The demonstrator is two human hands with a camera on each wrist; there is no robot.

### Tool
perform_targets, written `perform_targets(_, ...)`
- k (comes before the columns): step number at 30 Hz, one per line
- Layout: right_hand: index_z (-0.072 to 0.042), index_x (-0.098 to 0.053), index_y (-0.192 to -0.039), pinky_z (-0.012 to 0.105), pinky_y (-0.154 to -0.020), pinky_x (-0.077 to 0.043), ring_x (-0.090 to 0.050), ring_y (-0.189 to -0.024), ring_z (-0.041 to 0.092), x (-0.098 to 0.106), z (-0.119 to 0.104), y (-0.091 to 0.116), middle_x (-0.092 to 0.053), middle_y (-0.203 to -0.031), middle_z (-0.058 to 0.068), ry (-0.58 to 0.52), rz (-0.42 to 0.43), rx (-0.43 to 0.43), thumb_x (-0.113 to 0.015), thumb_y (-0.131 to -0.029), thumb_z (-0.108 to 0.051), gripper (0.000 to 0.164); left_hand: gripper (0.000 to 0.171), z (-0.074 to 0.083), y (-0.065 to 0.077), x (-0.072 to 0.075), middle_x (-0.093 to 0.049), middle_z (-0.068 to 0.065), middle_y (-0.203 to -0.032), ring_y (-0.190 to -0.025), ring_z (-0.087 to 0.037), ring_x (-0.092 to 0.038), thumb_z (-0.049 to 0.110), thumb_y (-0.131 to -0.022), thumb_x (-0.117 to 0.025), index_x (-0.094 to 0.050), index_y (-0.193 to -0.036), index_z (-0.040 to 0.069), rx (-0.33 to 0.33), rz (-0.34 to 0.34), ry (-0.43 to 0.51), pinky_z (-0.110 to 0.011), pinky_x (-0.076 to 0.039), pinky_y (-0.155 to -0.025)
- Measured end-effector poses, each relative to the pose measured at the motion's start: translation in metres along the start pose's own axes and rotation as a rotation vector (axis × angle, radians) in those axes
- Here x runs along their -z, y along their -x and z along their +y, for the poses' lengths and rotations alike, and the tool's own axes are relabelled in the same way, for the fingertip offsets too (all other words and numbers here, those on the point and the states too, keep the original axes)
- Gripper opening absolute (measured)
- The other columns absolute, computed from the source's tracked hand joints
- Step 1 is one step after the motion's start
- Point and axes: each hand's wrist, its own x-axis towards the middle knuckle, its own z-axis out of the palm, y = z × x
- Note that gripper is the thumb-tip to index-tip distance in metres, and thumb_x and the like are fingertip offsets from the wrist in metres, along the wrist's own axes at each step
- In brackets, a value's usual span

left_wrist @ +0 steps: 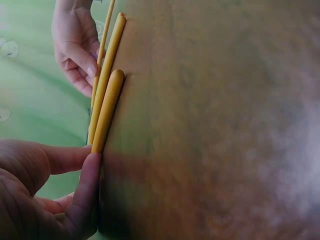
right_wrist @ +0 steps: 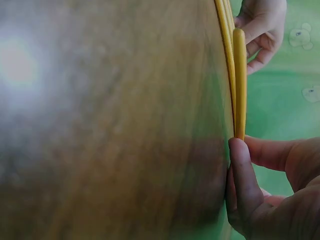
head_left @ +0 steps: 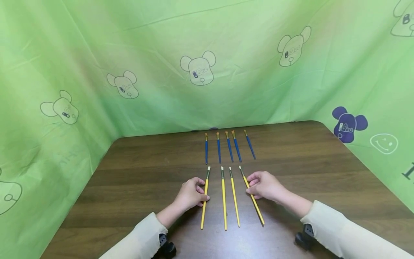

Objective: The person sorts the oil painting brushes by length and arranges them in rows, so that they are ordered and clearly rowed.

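My left hand (head_left: 190, 194) pinches the leftmost yellow-handled paintbrush (head_left: 203, 217) around mid-handle, its pale flat bristles pointing away from me. In the left wrist view the rounded end of that yellow handle (left_wrist: 110, 102) sticks out past thumb and finger. On the other side, my right hand (head_left: 266, 186) holds the rightmost yellow paintbrush (head_left: 258, 213) between thumb and fingers; it slants, with its tip toward the upper left. The right wrist view has its handle end (right_wrist: 240, 80) slightly raised over the table. Two more yellow brushes, one thicker (head_left: 224, 205) and one thinner (head_left: 235, 201), lie between the hands.
Farther back on the brown wooden table (head_left: 145, 162) lies a row of several blue-handled paintbrushes (head_left: 229, 145), bristles toward the far edge. A green cloth (head_left: 155, 108) printed with bear heads hangs behind and beside the table.
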Motion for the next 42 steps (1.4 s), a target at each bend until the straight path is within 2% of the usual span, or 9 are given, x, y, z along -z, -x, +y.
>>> perform_targets(8,0.011,-0.058,-0.105,0.034,-0.056,-0.06,-0.059,-0.064,0.017,-0.002,-0.002,-0.003,-0.056,-0.085,0.012,0.072,0.008,-0.003,-0.075,-0.074,0.01,0.035,0.044,0.001,0.0,-0.002,-0.058,-0.009,-0.074,-0.048,-0.015,-0.059,-0.009,-0.071,-0.081,-0.059,-0.108,-0.007,-0.006,0.006,-0.017,-0.029,-0.057,-0.044)
perform_targets(16,0.01,-0.057,-0.105,0.034,-0.056,-0.06,-0.059,-0.065,0.018,-0.006,-0.002,-0.001,-0.056,-0.085,0.012,0.074,0.015,0.001,-0.074,-0.075,0.011,0.034,0.046,0.0,0.002,-0.005,-0.057,-0.009,-0.076,-0.048,-0.015,-0.06,-0.007,-0.071,-0.082,-0.058,-0.11,-0.007,-0.02,0.02,-0.016,-0.028,-0.056,-0.044)
perform_targets(25,0.012,-0.055,-0.109,0.034,-0.057,-0.06,-0.06,-0.068,0.018,-0.007,0.002,-0.002,-0.055,-0.087,0.013,0.021,0.015,-0.006,-0.072,-0.076,0.011,0.038,0.044,-0.002,0.002,-0.007,-0.057,-0.009,-0.075,-0.047,-0.015,-0.06,-0.007,-0.072,-0.081,-0.058,-0.11,-0.008,-0.032,0.033,0.005,-0.027,-0.056,-0.044)
perform_targets(33,0.014,-0.053,-0.114,0.036,-0.061,-0.061,-0.061,-0.071,0.019,-0.005,0.007,-0.002,-0.054,-0.091,0.015,-0.054,0.0,-0.011,-0.072,-0.078,0.011,0.04,0.042,-0.004,-0.001,-0.007,-0.056,-0.011,-0.077,-0.049,-0.014,-0.059,-0.008,-0.073,-0.081,-0.058,-0.108,-0.008,-0.013,0.034,0.049,-0.029,-0.057,-0.046)
perform_targets(42,0.014,-0.053,-0.114,0.036,-0.061,-0.061,-0.061,-0.071,0.019,-0.005,0.008,-0.002,-0.053,-0.091,0.015,-0.077,-0.003,-0.01,-0.072,-0.078,0.011,0.04,0.041,-0.006,-0.001,-0.007,-0.055,-0.011,-0.078,-0.051,-0.015,-0.059,-0.008,-0.073,-0.08,-0.058,-0.108,-0.008,-0.003,0.042,0.073,-0.03,-0.058,-0.047)
